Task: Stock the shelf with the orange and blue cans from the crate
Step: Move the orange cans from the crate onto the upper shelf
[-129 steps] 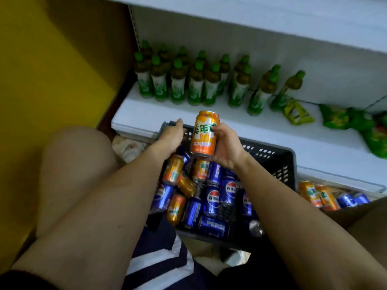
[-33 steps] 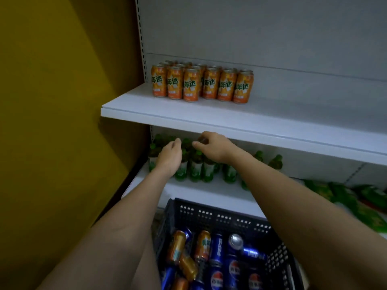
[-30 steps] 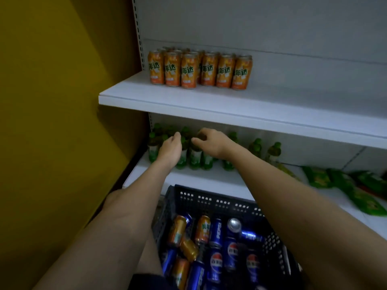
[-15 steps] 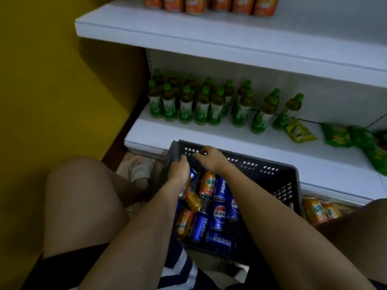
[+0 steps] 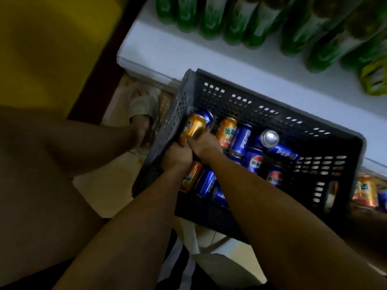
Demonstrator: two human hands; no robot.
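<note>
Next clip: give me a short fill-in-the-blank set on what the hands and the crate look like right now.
1. Both hands, left and right, grip one ______ can at the crate's left wall.
2. The crate is ______ in colour.
3. The upright blue can beside the hands reads ______.
4. The bottles on the white shelf behind the crate are ______.

Missing words: orange; black; PEPSI; green

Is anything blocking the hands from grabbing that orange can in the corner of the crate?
No. Both the left hand and right hand already touch the orange can by the crate wall.
</note>
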